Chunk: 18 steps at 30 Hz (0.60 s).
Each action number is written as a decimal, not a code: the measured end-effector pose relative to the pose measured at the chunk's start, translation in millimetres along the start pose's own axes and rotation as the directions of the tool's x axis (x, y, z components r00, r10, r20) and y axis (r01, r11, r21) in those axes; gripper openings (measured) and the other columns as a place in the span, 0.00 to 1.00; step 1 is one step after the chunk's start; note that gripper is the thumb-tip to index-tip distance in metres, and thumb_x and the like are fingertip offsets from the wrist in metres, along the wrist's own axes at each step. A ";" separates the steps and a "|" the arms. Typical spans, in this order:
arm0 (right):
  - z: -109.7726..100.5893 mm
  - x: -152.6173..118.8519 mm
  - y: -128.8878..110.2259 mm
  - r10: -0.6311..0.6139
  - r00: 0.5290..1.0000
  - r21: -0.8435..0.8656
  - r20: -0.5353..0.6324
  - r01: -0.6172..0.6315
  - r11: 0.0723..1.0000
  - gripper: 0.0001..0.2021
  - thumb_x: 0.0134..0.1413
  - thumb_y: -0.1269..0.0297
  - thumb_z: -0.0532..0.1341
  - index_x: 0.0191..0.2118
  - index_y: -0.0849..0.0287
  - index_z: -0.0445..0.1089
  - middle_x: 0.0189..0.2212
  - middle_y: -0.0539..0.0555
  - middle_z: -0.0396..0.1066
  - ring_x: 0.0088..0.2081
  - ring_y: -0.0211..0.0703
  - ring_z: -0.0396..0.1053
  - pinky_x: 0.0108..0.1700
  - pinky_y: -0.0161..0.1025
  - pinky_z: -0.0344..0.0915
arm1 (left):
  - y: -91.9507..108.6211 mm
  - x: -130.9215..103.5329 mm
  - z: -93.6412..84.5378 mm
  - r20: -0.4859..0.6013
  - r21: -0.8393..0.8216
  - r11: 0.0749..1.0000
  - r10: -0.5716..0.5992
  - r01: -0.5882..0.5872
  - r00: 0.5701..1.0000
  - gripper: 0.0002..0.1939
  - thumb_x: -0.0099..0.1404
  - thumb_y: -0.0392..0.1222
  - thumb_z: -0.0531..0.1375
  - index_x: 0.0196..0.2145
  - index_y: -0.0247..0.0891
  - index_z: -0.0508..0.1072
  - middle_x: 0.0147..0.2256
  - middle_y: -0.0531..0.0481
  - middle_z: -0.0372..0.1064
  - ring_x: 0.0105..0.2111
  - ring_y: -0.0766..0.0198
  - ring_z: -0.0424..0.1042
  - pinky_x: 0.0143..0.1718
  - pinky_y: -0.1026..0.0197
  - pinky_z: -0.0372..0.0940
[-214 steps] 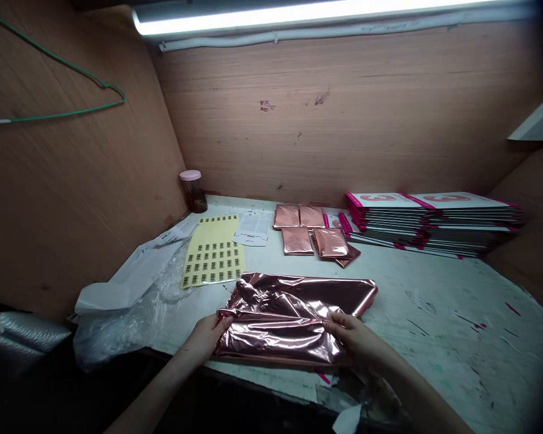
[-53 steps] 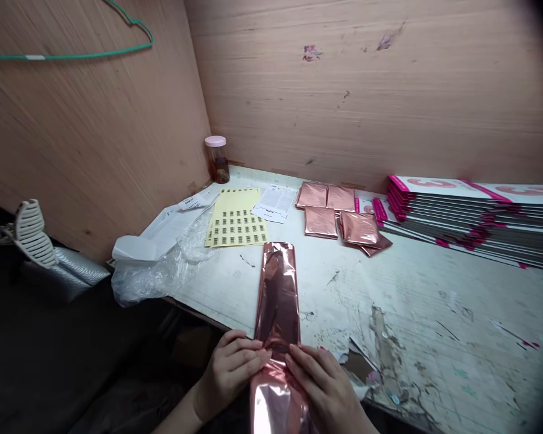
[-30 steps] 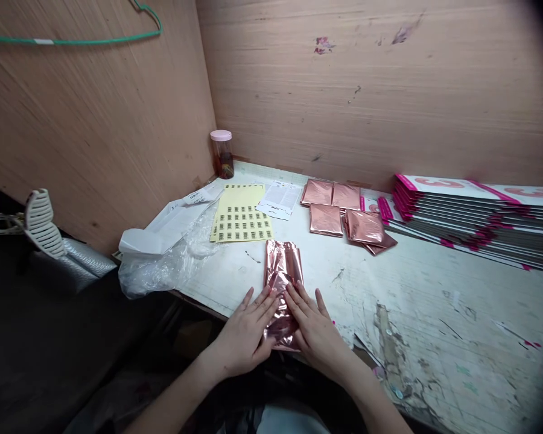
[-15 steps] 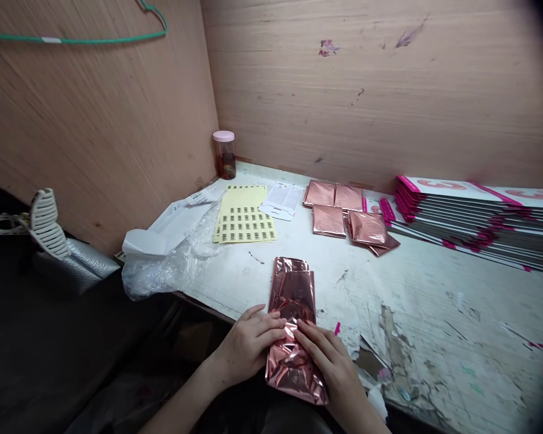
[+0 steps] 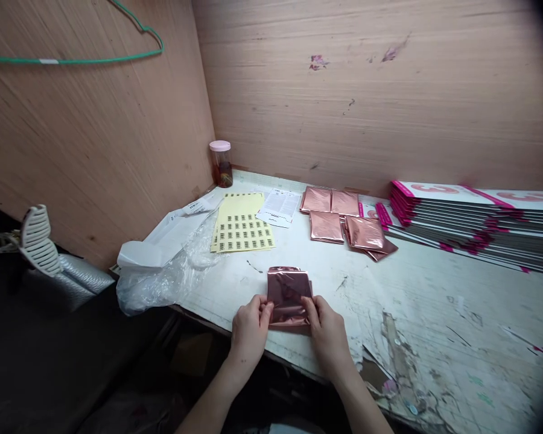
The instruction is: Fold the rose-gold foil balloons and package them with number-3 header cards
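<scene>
**Rose-gold foil, folded small, held at the bench edge**

Pinched from both sides: a folded square of rose-gold foil (image 5: 288, 294), lying flat on the worn white worktable (image 5: 434, 289) close to its near edge. Left hand (image 5: 248, 328) closed on the foil's left border, thumb on top; right hand (image 5: 326, 328) closed on the right border in the same manner, fingers curled under the lower corner. Between the two hands, only the shiny creased face of the foil (reflections too broken to read any print).

Straight beyond the fingertips, well apart: a yellow sheet of barcode stickers (image 5: 243, 224), and past it a printed leaflet (image 5: 279, 205). Beyond the right hand and a little to its right, a cluster of finished foil squares (image 5: 344, 220), some overlapping. Farther right of that hand, a tall stack of pink-edged cards (image 5: 475, 220) against the wooden back wall.

Out past the left hand: crumpled clear plastic (image 5: 163, 280) hanging over the table's edge, with white paper sheets (image 5: 163, 238) touching it. In the far corner, a small jar with a pink lid (image 5: 221, 163). High on the left wall, a green wire hanger (image 5: 95, 57). Near the right hand, on its right side, torn and peeling table surface.
</scene>
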State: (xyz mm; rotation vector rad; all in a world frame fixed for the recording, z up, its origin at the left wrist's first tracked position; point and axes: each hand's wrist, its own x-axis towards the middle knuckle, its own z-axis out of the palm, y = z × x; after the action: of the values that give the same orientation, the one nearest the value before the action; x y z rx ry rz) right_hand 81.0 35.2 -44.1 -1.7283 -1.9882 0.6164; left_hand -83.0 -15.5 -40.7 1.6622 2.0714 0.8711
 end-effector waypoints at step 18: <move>25.9 17.6 -5.4 -0.037 0.942 -0.070 -0.334 0.014 0.997 0.11 0.61 0.71 0.49 0.45 0.62 0.66 0.39 0.64 0.68 0.40 0.55 0.70 0.39 0.47 0.68 | 8.6 25.4 27.1 -0.064 0.353 0.931 0.120 -0.090 0.991 0.21 0.68 0.31 0.52 0.57 0.45 0.67 0.49 0.42 0.65 0.29 0.61 0.74 0.28 0.59 0.68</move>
State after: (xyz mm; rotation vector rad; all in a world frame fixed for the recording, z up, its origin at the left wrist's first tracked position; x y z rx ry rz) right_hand 59.2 50.7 -61.2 -1.7107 -1.8041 0.2276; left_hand -66.4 16.6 -52.8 1.9629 2.3204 0.6392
